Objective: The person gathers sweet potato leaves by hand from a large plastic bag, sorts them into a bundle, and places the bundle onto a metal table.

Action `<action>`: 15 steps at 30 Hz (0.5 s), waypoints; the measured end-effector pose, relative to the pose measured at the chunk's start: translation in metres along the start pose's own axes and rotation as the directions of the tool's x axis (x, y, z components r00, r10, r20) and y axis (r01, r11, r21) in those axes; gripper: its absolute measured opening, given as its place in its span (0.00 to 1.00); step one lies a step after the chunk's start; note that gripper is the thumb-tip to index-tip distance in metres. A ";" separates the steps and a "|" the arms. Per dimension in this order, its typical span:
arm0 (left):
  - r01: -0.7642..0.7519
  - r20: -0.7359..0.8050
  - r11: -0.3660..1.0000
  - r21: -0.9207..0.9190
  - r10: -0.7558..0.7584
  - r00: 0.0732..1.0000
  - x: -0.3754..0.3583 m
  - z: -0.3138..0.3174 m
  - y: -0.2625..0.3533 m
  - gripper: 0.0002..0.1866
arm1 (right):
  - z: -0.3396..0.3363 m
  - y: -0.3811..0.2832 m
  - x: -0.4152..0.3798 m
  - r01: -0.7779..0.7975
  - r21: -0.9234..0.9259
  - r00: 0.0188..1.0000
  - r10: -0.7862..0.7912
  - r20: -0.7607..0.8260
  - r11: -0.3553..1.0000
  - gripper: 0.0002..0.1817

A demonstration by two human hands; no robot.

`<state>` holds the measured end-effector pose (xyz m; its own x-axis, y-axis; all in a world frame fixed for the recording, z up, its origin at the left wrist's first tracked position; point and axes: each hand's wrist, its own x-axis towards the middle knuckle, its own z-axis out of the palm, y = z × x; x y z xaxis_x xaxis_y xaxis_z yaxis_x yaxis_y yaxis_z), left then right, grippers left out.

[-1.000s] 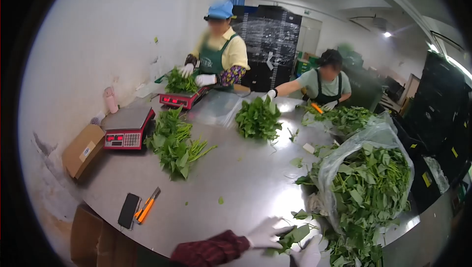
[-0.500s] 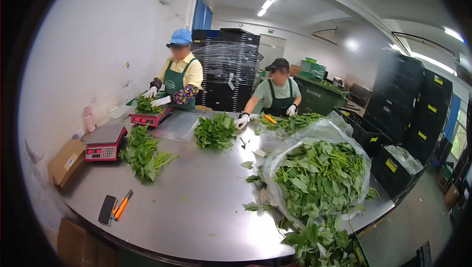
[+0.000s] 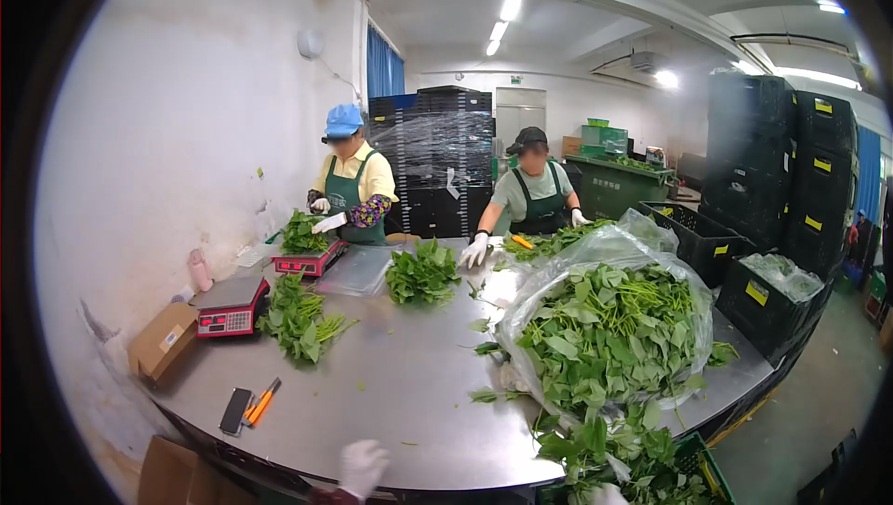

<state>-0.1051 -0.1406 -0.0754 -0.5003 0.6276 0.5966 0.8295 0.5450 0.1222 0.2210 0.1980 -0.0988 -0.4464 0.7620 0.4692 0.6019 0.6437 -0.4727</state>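
My left hand [image 3: 363,468], in a white glove below a dark red cuff, is over the near edge of the steel table [image 3: 400,384]. Motion smears its fingers. At the bottom edge of the view, only a pale bit of my right hand [image 3: 609,495] shows, against leafy greens [image 3: 642,445] that spill from a green crate [image 3: 712,472]; its fingers are hidden. Just beyond, a big clear plastic bag [image 3: 513,333] stands open, full of long-stemmed greens [image 3: 609,328].
Two people in green aprons work across the table, one handling greens at a red scale [image 3: 309,259]. Another scale [image 3: 226,321], a leafy bunch [image 3: 302,319], a phone [image 3: 235,411] and an orange-handled knife [image 3: 262,403] lie left. Black crates [image 3: 763,305] stand right.
My gloved hands have come into view at the bottom. The whole view has shifted slightly. The co-worker at the back has let their hand come away from the bunch and spread its fingers.
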 end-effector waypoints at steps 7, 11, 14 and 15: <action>0.320 -0.250 0.943 0.091 -0.290 0.924 -0.058 0.013 -0.051 0.08 | 0.131 -0.091 0.038 0.395 0.103 0.918 -0.396 -0.013 0.913 0.08; 0.309 -0.227 0.946 0.095 -0.281 0.932 -0.051 0.001 -0.044 0.09 | 0.129 -0.093 0.039 0.379 0.085 0.925 -0.379 -0.019 0.921 0.09; 0.308 -0.229 0.950 0.055 -0.289 0.930 -0.050 0.003 -0.040 0.09 | 0.129 -0.091 0.040 0.370 0.136 0.928 -0.371 -0.015 0.919 0.09; 0.305 -0.237 0.951 0.048 -0.286 0.929 -0.051 0.004 -0.041 0.09 | 0.128 -0.090 0.040 0.367 0.127 0.930 -0.368 -0.018 0.921 0.09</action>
<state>-0.1144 -0.1922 -0.1138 -0.6430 0.2952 0.7067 0.6243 0.7365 0.2604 0.0639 0.1798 -0.1331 -0.6246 0.4702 0.6236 0.3063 0.8820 -0.3582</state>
